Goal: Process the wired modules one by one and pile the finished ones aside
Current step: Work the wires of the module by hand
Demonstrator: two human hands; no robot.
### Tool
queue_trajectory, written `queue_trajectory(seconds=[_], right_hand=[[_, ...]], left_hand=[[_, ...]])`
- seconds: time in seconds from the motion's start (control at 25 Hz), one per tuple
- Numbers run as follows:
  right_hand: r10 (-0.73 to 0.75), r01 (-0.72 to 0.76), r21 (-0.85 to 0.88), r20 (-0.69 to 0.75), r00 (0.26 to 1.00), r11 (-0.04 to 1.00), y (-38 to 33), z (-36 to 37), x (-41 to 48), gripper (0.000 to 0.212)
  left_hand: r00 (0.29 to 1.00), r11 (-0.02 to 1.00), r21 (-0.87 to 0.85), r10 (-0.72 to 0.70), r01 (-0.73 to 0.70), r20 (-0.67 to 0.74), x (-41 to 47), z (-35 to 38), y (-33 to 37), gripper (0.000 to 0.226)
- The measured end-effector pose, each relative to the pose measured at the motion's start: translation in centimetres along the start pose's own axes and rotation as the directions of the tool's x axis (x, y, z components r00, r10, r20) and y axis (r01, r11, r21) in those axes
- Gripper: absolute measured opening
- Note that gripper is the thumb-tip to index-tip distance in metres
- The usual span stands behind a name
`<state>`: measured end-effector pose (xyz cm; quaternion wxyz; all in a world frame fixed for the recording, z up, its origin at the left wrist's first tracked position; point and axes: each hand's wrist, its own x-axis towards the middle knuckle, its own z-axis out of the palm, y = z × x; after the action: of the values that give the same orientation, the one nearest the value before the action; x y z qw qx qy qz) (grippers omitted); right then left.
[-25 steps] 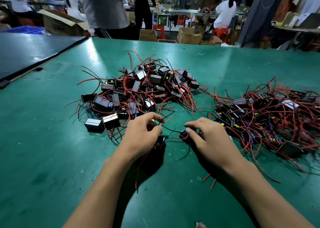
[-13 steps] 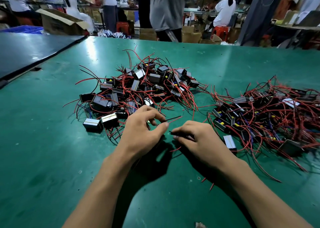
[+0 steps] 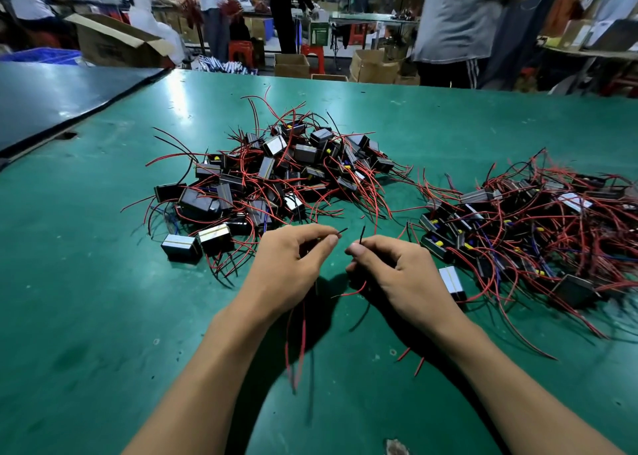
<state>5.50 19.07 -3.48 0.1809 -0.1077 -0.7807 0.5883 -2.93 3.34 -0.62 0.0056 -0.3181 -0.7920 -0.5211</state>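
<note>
Since half a second ago the hands have drawn apart, and a person in a grey shirt beyond the far edge has moved to the right.

Two bare hands work near the middle of a green table. The left hand has curled fingers, with thumb and forefinger pinching one black wire end, the left tip, which pokes out to the right. The right hand is curled too, with thumb and forefinger pinching a second black wire end, the right tip, which stands upright. The two tips are near each other but apart.

Blurred red wires hang from under the left hand toward the near edge, too smeared to count. One red loop shows between the hands. The module these wires belong to is hidden by the hands.

Two heaps of black modules tangled in red wire lie on the table, too tangled to count. The left pile lies just beyond the left hand. The right pile lies to the right of the right hand.

Two loose modules sit side by side at the near left edge of the left pile. One single module lies just beside the right hand. Two short red scraps lie beside the right forearm. One dark board covers the far left corner.
</note>
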Motion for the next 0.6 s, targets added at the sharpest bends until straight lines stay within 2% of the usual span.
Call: queue_trajectory(seconds=[0.2, 0.4, 0.6], right_hand=[[-0.081, 0.086, -0.195, 0.033, 0.996, 0.977, -0.05, -0.18, 0.09, 0.016], [-0.084, 0.084, -0.146, 0.006, 0.996, 0.986, -0.23, -0.06, 0.04, 0.012], [-0.082, 0.081, -0.128, 0.003, 0.997, 0.988, -0.38, 0.02, -0.06, 0.013]], left_hand=[[1.0, 1.0, 0.008, 0.02, -0.019, -0.01, 0.05, 0.33, 0.3, 0.018], [1.0, 0.999, -0.038, -0.003, 0.002, -0.009, 0.03, 0.74, 0.23, 0.022], [1.0, 0.997, -0.078, -0.005, 0.004, -0.011, -0.06, 0.93, 0.27, 0.012]])
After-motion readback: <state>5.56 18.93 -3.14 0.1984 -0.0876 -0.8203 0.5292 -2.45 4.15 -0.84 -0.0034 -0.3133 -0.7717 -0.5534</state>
